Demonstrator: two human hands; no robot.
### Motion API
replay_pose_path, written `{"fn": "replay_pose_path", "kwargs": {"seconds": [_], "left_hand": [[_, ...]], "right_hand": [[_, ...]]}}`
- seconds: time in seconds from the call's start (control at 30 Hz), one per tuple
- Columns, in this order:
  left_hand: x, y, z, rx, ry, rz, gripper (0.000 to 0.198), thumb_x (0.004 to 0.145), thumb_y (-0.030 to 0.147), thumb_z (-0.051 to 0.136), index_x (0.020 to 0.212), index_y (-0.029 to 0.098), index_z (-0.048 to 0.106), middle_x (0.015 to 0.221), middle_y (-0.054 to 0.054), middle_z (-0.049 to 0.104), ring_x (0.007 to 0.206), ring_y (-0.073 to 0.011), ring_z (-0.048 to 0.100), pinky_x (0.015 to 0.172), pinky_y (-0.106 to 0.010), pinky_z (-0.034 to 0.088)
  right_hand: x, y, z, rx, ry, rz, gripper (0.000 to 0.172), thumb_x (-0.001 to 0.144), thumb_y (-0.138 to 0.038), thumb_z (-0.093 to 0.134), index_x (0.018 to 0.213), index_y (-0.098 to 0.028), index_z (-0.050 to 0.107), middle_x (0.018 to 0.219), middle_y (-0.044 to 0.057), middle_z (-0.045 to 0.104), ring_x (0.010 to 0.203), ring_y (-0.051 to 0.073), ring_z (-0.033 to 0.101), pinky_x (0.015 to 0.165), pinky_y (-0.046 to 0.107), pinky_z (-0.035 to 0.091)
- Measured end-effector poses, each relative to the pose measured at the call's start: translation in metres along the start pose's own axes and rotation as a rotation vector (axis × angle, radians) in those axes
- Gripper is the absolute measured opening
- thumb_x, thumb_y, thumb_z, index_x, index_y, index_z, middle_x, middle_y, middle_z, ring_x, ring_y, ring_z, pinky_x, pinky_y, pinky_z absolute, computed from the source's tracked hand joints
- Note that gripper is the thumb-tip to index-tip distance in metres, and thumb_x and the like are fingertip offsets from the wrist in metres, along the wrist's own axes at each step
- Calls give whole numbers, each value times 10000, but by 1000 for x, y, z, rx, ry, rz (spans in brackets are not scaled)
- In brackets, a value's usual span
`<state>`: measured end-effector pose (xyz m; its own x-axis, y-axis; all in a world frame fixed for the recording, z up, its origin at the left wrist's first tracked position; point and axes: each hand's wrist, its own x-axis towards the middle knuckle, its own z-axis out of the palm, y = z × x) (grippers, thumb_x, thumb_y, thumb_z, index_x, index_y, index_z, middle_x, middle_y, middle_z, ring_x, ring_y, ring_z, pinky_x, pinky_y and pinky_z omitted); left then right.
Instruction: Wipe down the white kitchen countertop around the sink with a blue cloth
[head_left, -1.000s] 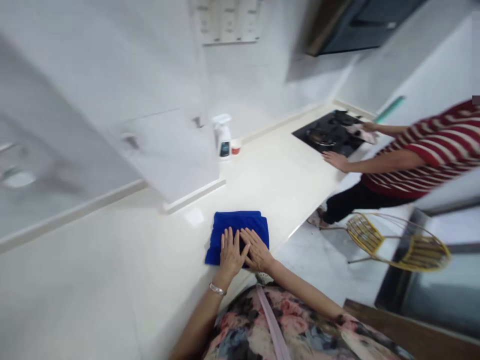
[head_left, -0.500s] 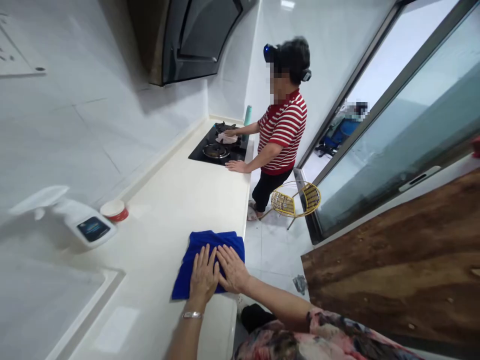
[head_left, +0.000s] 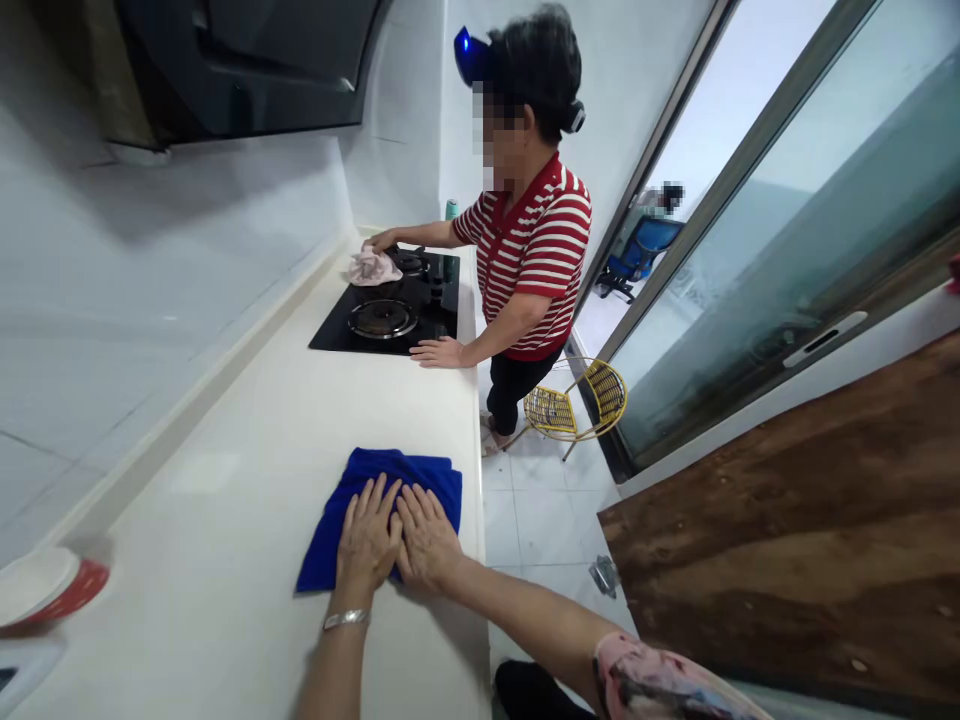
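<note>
A blue cloth [head_left: 330,540] lies spread on the pale countertop [head_left: 225,520], near its front edge. My left hand [head_left: 367,535] rests flat on the middle of the cloth, fingers stretched forward, a silver bracelet on its wrist. Beside it, my right hand [head_left: 426,535] also presses flat on the cloth, angled in from the right. The thumbs and inner edges of both hands meet or nearly meet. Part of the cloth is hidden beneath my palms.
Ahead, a person in a striped shirt [head_left: 536,260] holds a pinkish cloth [head_left: 373,266] on the black hob [head_left: 337,335], other hand on the counter edge. A range hood [head_left: 255,70] overhangs. A red-and-white tub [head_left: 75,590] stands at left; a yellow chair [head_left: 551,410] stands on the floor.
My view and both hands have moved forward, bringing the blue cloth closer to the hob. The other person's cloth has shifted toward the wall side. The spray bottle has mostly left view.
</note>
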<state>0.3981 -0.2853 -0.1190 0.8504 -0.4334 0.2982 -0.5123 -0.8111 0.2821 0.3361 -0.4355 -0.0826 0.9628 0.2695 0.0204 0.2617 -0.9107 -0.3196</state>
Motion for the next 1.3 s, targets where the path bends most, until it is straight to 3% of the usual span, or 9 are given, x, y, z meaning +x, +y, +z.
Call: {"fn": "replay_pose_path", "kwargs": {"seconds": [0.13, 0.3, 0.63, 0.93, 1.03, 1.1, 1.3], "left_hand": [[21, 4, -11, 16, -11, -101, 600, 1033, 274, 364, 1603, 216, 544, 1716, -98, 444, 1623, -311, 353, 1333, -581, 285], [9, 45, -27, 40, -101, -198, 599, 1026, 261, 400, 1607, 208, 538, 1734, -109, 412, 1637, -324, 320, 1330, -589, 286], [-118, 124, -51, 55, -115, -261, 594, 1041, 245, 420, 1627, 198, 504, 1745, -126, 384, 1643, -337, 305, 1329, -599, 294], [-246, 185, -50, 87, -12, -240, 571, 1067, 251, 405, 1626, 175, 496, 1730, -161, 394, 1636, -338, 324, 1300, -615, 358], [-288, 182, -53, 65, -12, -161, 551, 1083, 283, 400, 1612, 179, 514, 1728, -166, 402, 1634, -323, 333, 1282, -605, 393], [-315, 167, -64, 69, 26, -188, 542, 1082, 298, 407, 1598, 199, 537, 1725, -170, 409, 1637, -326, 325, 1276, -623, 395], [-388, 100, -127, 246, 249, -682, 611, 1069, 436, 361, 1527, 96, 580, 1607, -310, 504, 1600, -434, 358, 1207, -709, 405]], "right_hand": [[24, 10, -6, 15, -4, -41, 750, 1078, -414, 403, 1687, 9, 289, 1789, 206, 198, 1691, 340, 113, 1393, 558, 152], [2, 22, -10, 46, -18, -59, 743, 1049, -372, 440, 1674, 15, 327, 1779, 216, 228, 1685, 354, 146, 1390, 568, 142], [-130, -5, 5, 26, 14, -165, 734, 1044, -386, 461, 1668, -11, 361, 1775, 197, 273, 1675, 350, 191, 1381, 568, 168], [-245, -19, 22, 42, 57, -342, 764, 1002, -376, 516, 1662, -17, 374, 1772, 220, 268, 1676, 368, 175, 1359, 594, 236], [-254, -16, 28, 50, 79, -361, 806, 948, -373, 561, 1661, -37, 390, 1771, 226, 264, 1667, 361, 217, 1348, 588, 271], [-242, -11, 29, 53, 92, -333, 839, 905, -356, 572, 1656, -26, 396, 1758, 236, 297, 1652, 360, 264, 1342, 584, 287], [-157, 17, 16, 12, 190, -85, 834, 871, -312, 524, 1605, 72, 430, 1711, 289, 362, 1620, 407, 315, 1333, 603, 272]]}}
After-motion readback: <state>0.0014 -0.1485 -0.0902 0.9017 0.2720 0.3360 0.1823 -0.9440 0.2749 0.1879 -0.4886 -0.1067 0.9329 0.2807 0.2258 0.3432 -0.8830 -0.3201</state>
